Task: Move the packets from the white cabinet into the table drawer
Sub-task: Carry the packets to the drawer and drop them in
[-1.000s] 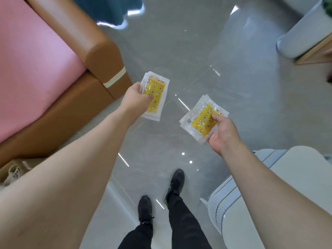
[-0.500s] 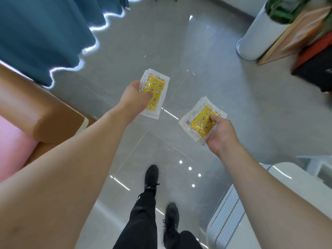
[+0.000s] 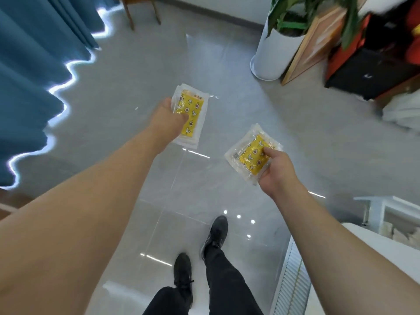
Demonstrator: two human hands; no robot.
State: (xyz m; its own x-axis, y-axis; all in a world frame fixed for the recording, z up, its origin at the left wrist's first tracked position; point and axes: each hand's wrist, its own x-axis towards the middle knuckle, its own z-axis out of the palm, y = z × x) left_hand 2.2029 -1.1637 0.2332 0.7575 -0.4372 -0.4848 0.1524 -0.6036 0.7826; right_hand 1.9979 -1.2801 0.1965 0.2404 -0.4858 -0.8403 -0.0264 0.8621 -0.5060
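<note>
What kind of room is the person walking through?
Probably a living room or lounge at home: there is a long blue curtain, a potted plant in a tall white pot, and a shiny grey tiled floor.

Sofa gone from view; plant pot point(image 3: 272, 53) closer.

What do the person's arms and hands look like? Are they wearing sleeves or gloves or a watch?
Both arms are bare all the way up as far as the picture shows: no sleeves. The left hand and the right hand have no gloves, and no watch, bracelet or rings show. Lower down you can see black trousers and black shoes.
</note>
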